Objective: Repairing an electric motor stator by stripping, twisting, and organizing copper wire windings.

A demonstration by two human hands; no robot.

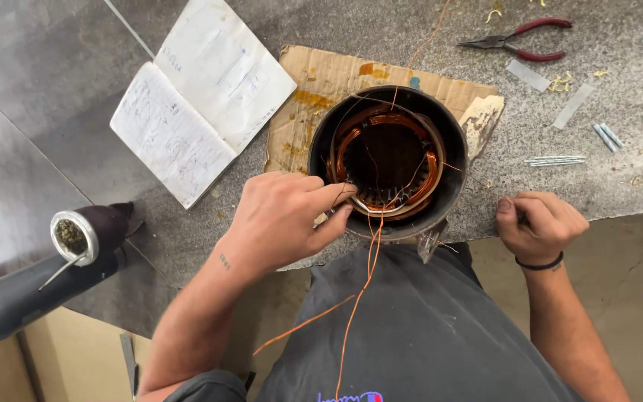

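A round black motor stator (452,160) with copper windings (420,175) inside stands on a piece of cardboard (321,82) at the table's front edge. My left hand (284,219) pinches thin copper wire (370,253) at the near-left rim of the stator. Loose orange wire ends hang down over my dark apron. My right hand (539,223) is closed to the right of the stator, gripping a fine wire that runs toward it.
An open notebook (202,97) lies at the back left. Red-handled pliers (522,43) rest at the back right, with several small white sleeves (556,160) nearby. A heat gun (46,272) sits at the left edge.
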